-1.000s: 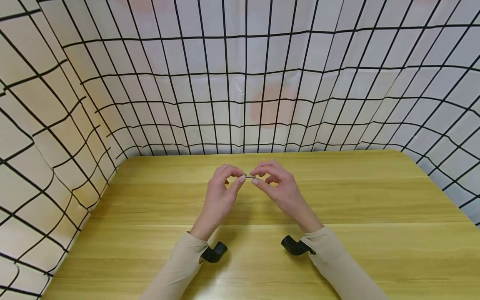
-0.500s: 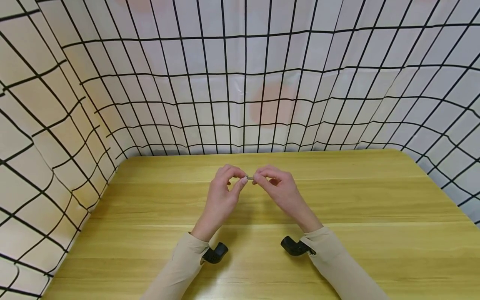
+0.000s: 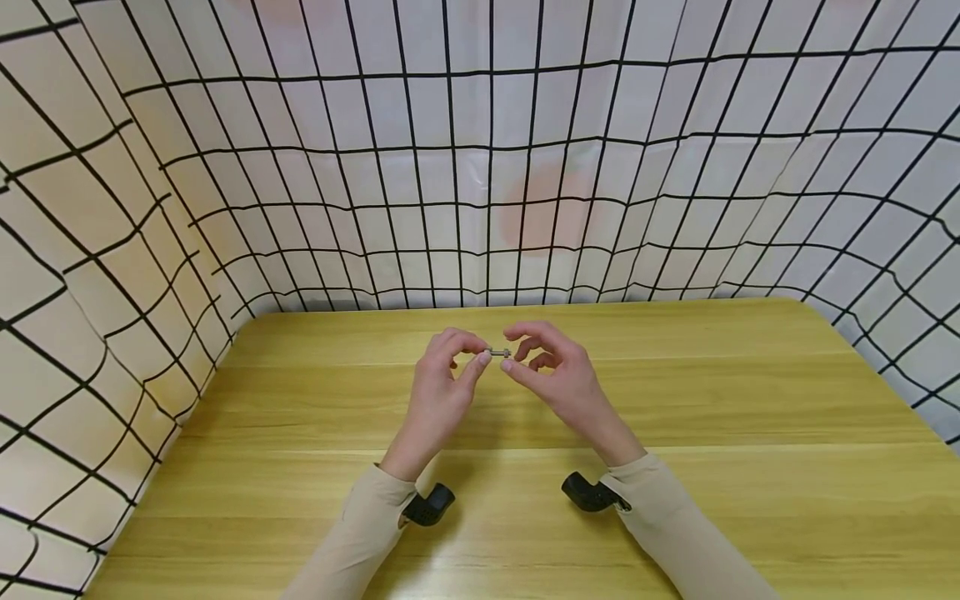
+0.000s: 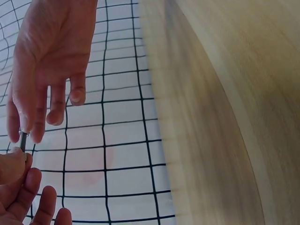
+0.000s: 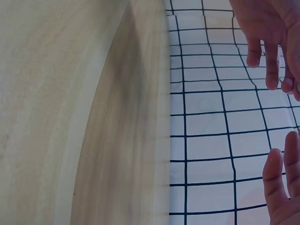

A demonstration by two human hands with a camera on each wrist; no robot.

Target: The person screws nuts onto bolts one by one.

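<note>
A small silvery metal bolt with a thicker piece at its right end lies level between both hands in the head view. My left hand pinches its left end between thumb and forefinger. Around the right end, my right hand holds thumb and forefinger spread apart, with a gap to the bolt. In the left wrist view the bolt runs up from the left hand's thumb toward the right hand. The right wrist view catches the right hand's fingers, while the bolt is mostly out of frame.
Both hands are above a wooden table. Behind it and at the sides hangs a white sheet with a black grid. Dark wrist cameras stick out of the left cuff and the right cuff.
Half a second ago the right thumb and fingers were closed around the bolt's right end; now they have spread off it. The left hand shifted slightly left and still pinches the bolt.
</note>
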